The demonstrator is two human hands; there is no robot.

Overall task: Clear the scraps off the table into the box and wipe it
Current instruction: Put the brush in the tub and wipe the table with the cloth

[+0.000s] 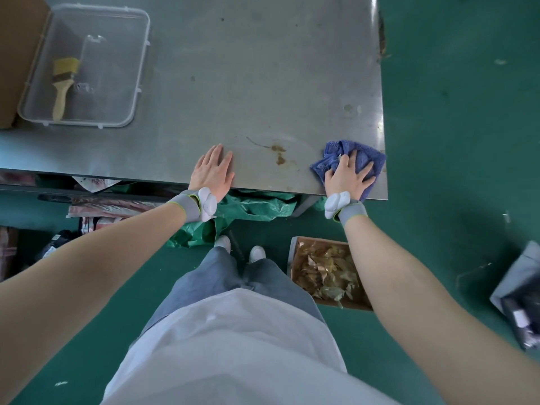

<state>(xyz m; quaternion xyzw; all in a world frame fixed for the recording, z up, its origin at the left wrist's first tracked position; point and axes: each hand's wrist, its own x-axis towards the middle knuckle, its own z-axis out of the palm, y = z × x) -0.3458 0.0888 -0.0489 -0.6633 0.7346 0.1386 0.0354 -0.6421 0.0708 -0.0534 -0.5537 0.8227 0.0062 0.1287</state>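
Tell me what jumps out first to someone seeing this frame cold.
The blue cloth at the near right corner of the steel table, pressed flat under the right hand, while the left hand lies flat at the near edge. Brown stains mark the metal between the hands. On the green floor below the right arm sits a cardboard box of dry scraps.

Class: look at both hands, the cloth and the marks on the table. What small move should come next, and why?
Probably slide the right hand and blue cloth left over the brown stains; the left hand rests flat beside them, and the scraps already lie in the box.
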